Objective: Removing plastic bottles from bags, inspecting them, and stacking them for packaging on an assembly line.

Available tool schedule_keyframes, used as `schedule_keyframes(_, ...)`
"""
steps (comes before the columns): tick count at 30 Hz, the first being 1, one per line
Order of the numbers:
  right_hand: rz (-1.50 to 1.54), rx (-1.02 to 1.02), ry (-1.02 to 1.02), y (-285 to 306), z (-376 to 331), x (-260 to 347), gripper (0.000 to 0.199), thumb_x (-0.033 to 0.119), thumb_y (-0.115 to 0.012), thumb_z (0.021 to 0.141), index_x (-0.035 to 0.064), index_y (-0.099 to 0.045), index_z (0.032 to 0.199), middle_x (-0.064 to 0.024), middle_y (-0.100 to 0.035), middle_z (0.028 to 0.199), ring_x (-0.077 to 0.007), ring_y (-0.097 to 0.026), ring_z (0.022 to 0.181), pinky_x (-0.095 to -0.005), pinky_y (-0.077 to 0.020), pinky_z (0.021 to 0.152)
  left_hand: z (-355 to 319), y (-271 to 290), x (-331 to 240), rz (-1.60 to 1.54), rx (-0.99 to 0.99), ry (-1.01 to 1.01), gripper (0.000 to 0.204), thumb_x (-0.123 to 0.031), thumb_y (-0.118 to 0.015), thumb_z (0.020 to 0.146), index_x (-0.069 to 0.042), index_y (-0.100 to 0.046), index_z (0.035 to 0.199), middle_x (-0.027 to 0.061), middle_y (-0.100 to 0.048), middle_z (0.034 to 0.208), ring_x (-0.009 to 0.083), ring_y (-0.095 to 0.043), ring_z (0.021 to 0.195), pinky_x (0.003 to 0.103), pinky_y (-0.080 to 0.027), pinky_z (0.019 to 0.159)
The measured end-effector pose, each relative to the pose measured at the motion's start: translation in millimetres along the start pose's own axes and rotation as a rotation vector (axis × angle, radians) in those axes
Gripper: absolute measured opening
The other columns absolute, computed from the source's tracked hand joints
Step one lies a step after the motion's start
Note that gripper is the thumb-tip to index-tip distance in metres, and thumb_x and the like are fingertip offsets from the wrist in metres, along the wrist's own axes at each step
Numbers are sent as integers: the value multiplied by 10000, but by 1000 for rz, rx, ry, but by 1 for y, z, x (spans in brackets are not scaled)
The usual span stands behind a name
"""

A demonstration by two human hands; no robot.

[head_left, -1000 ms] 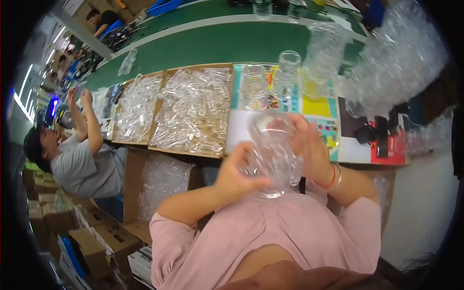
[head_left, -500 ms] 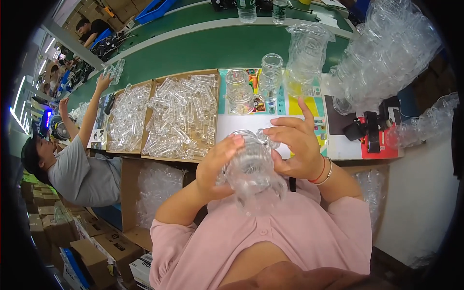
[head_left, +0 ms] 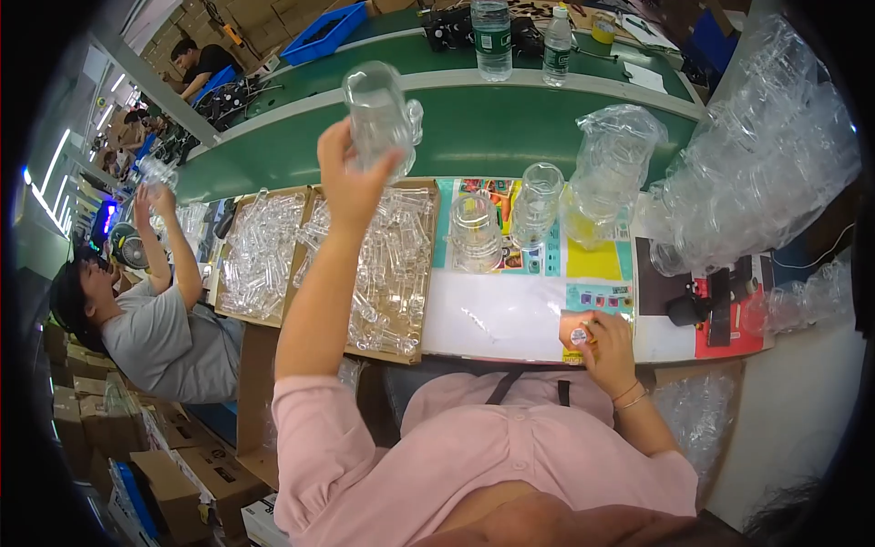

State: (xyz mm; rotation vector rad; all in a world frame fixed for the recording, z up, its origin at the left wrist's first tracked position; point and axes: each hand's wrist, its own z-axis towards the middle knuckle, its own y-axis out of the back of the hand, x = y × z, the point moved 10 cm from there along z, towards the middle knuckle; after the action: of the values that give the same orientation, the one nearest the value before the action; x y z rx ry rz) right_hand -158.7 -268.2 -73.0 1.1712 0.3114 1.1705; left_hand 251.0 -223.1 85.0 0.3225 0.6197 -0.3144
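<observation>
My left hand (head_left: 351,178) is raised over the near edge of the green belt, its fingers wrapped round a clear plastic cup (head_left: 375,105). The cup stands upright, with a clear handle-like piece (head_left: 414,123) at its right side. Close to the front edge of the work surface, my right hand (head_left: 608,351) has its fingers bent in a pinch on a small round disc (head_left: 580,335), pale with dark marks. Beyond it stand a clear cup stack (head_left: 476,232), a second clear stack (head_left: 538,205) and a bagged stack of cups (head_left: 611,173).
Two open cardboard trays of clear handle parts (head_left: 378,283) lie left of the white sheet (head_left: 483,305). A large bag of cups (head_left: 766,164) and a black device (head_left: 697,305) are at right. Behind runs the green belt (head_left: 273,150). A co-worker in grey (head_left: 169,346) sits at left.
My left hand has lifted the cup from in front of my chest, forward and left, over the belt. My right hand has left the cup and dropped to the table edge.
</observation>
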Motion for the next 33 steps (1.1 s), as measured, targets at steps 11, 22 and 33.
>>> schedule_keyframes(11, -78, 10, 16, -11, 3, -3, 297, 183, -605, 748, 35, -541, 997, -157, -542, 1082, -332, -516, 1012, -457, -384, 914, 0, -142, 191, 318, 508, 568, 788, -344, -799, 645, 10, -429, 1244, 195, -590, 1071, 289, -583, 989, 344, -467, 845)
schedule_keyframes(22, -104, 36, 28, -16, 3, 1, 264, 164, -573, 771, 27, -557, 996, -167, -542, 1100, -351, -504, 1025, -463, -386, 910, -33, -70, 129, 396, 740, 190, 462, -274, -677, 780, -42, -544, 1157, 187, -518, 1204, 336, -480, 1126, 386, -383, 963)
schedule_keyframes(33, -127, -19, 65, -18, 0, 4, 237, 121, -549, 813, 8, -534, 1021, -175, -541, 1137, -368, -499, 1049, -468, -373, 919, -90, 243, 116, 1040, 161, 311, 320, -237, -687, 751, -41, -620, 996, 171, -582, 934, 346, -519, 953, 416, -429, 828)
